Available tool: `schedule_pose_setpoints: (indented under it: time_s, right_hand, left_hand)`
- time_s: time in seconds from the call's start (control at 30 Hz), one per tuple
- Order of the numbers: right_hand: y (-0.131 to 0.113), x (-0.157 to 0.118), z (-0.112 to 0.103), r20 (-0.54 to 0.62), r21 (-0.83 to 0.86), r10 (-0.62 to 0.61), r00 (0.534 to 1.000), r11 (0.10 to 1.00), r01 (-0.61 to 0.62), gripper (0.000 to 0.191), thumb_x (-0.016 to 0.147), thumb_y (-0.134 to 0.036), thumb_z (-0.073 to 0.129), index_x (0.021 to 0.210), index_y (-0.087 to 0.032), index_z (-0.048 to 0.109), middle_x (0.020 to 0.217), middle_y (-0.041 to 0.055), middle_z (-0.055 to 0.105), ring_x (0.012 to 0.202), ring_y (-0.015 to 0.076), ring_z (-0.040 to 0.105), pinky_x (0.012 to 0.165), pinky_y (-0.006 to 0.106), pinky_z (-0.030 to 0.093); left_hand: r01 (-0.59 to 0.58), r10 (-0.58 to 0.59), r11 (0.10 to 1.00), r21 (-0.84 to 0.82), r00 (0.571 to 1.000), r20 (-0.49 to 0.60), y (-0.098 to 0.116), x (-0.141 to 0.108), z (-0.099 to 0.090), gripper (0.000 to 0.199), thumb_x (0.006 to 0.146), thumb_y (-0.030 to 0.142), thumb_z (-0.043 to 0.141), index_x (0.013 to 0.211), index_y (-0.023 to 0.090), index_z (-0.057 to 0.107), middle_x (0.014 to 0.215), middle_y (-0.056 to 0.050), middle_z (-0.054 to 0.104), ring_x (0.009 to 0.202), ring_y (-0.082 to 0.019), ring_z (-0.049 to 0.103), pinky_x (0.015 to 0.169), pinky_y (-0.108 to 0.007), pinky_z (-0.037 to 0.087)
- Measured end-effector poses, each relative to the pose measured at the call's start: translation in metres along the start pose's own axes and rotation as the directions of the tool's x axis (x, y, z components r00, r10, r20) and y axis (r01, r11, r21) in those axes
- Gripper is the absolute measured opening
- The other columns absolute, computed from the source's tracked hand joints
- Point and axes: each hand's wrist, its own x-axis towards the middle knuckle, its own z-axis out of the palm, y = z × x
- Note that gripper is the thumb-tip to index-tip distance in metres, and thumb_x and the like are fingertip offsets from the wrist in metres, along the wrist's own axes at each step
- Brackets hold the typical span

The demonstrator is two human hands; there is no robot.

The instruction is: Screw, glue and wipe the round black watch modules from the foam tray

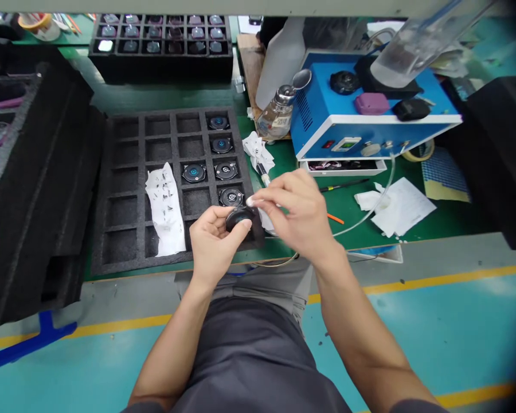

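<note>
My left hand (212, 244) is closed around a round black watch case (239, 215), held tilted over the near right corner of a black foam tray (98, 244). My right hand (300, 213) pinches a small white wad (250, 201), tissue or cotton by its look, at the upper right edge of the case. Whether the wad touches the case I cannot tell. Several similar round watch cases (231, 197) lie in the tray's right-hand compartments. Across the tray's middle rests a white paper strip (165, 215) dotted with tiny dark parts.
A blue machine (316, 135) with a clear tube stands at the back right, beside a glass pump bottle (277, 117). Crumpled tissue (258, 152), an orange stick (335, 218) and white papers (402, 206) lie rightward. Stacked black foam trays (38, 172) rise at left; another filled tray (161, 66) stands behind.
</note>
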Motion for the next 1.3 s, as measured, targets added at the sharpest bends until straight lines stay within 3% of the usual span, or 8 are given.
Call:
schedule_pose_setpoints:
  time_s: [0.1, 0.23, 0.37, 0.53, 0.87, 0.97, 1.1, 1.3]
  right_hand:
    - [0.009, -0.003, -0.006, -0.053, 0.059, 0.113, 0.992, 0.992, -0.11, 0.01, 0.094, -0.024, 0.068, 0.091, -0.025, 0.077, 0.08, 0.0025, 0.069, 0.08, 0.0198, 0.059, 0.074, 0.038, 0.046]
    - [-0.011, -0.003, -0.003, -0.085, 0.146, 0.118, 0.989, 0.984, -0.105, 0.008, 0.094, -0.024, 0.068, 0.091, -0.025, 0.075, 0.081, 0.0016, 0.071, 0.081, 0.0189, 0.062, 0.075, 0.038, 0.047]
    - [-0.03, -0.004, 0.004, -0.073, 0.001, 0.124, 0.99, 0.992, -0.124, 0.012, 0.096, -0.024, 0.063, 0.092, -0.023, 0.074, 0.083, 0.0028, 0.071, 0.082, 0.0201, 0.061, 0.076, 0.04, 0.042]
    - [-0.027, -0.011, -0.008, -0.111, -0.072, 0.192, 0.975, 0.977, -0.2, 0.01, 0.096, -0.024, 0.064, 0.091, -0.025, 0.073, 0.083, 0.0025, 0.071, 0.08, 0.0207, 0.06, 0.073, 0.039, 0.041]
    - [-0.03, -0.006, 0.022, -0.101, 0.037, 0.059, 0.993, 0.998, -0.056, 0.013, 0.098, -0.026, 0.063, 0.093, -0.024, 0.075, 0.085, 0.0021, 0.072, 0.084, 0.0187, 0.062, 0.077, 0.038, 0.043]
    - [-0.024, -0.01, 0.015, -0.123, 0.012, 0.146, 0.982, 0.989, -0.146, 0.012, 0.097, -0.026, 0.064, 0.092, -0.024, 0.074, 0.084, 0.0024, 0.071, 0.082, 0.0188, 0.06, 0.077, 0.038, 0.043]
    - [-0.021, -0.012, 0.001, -0.189, 0.097, 0.241, 0.952, 0.969, -0.226, 0.007, 0.095, -0.024, 0.066, 0.091, -0.024, 0.072, 0.083, 0.0026, 0.069, 0.08, 0.019, 0.061, 0.075, 0.038, 0.048]
    - [-0.04, -0.01, -0.009, -0.094, 0.163, 0.189, 0.977, 0.971, -0.172, 0.007, 0.096, -0.023, 0.064, 0.093, -0.024, 0.07, 0.087, 0.0036, 0.072, 0.081, 0.0189, 0.064, 0.073, 0.037, 0.051]
  left_hand:
    - [0.067, -0.067, 0.992, -0.108, 0.998, 0.008, 0.001, 0.003, -0.003, 0.029, 0.069, 0.024, 0.089, 0.086, 0.017, 0.066, 0.078, -0.001, 0.075, 0.069, -0.014, 0.071, 0.065, -0.025, 0.058]
    - [0.017, -0.013, 0.995, -0.102, 0.999, 0.036, -0.001, 0.005, -0.003, 0.027, 0.071, 0.022, 0.089, 0.086, 0.017, 0.066, 0.079, 0.0, 0.075, 0.069, -0.011, 0.07, 0.067, -0.022, 0.058]
    - [-0.067, 0.066, 0.996, -0.066, 0.998, -0.014, -0.006, 0.005, -0.003, 0.028, 0.071, 0.02, 0.089, 0.084, 0.018, 0.065, 0.079, 0.001, 0.075, 0.07, -0.01, 0.07, 0.067, -0.02, 0.057]
    - [0.0, -0.001, 0.996, -0.084, 1.0, -0.02, -0.005, 0.003, -0.004, 0.032, 0.069, 0.026, 0.089, 0.084, 0.019, 0.062, 0.079, 0.0, 0.075, 0.067, -0.012, 0.07, 0.066, -0.025, 0.06]
    - [-0.038, 0.038, 0.999, -0.026, 0.999, 0.006, 0.0, 0.003, 0.002, 0.032, 0.065, 0.019, 0.092, 0.081, 0.017, 0.063, 0.074, 0.001, 0.073, 0.066, -0.01, 0.069, 0.061, -0.018, 0.054]
    - [-0.009, 0.007, 0.996, -0.091, 1.0, -0.016, -0.003, 0.003, -0.001, 0.034, 0.068, 0.024, 0.091, 0.086, 0.018, 0.062, 0.08, 0.0, 0.076, 0.069, -0.012, 0.072, 0.068, -0.023, 0.059]
    - [-0.042, 0.042, 0.99, -0.138, 0.999, 0.002, -0.003, 0.003, -0.003, 0.032, 0.073, 0.023, 0.088, 0.089, 0.019, 0.06, 0.093, -0.003, 0.077, 0.091, -0.017, 0.077, 0.085, -0.028, 0.06]
    - [-0.136, 0.135, 0.99, -0.032, 0.99, -0.032, -0.004, 0.0, -0.002, 0.027, 0.076, 0.019, 0.084, 0.102, 0.02, 0.074, 0.099, -0.005, 0.078, 0.095, -0.018, 0.075, 0.086, -0.028, 0.059]
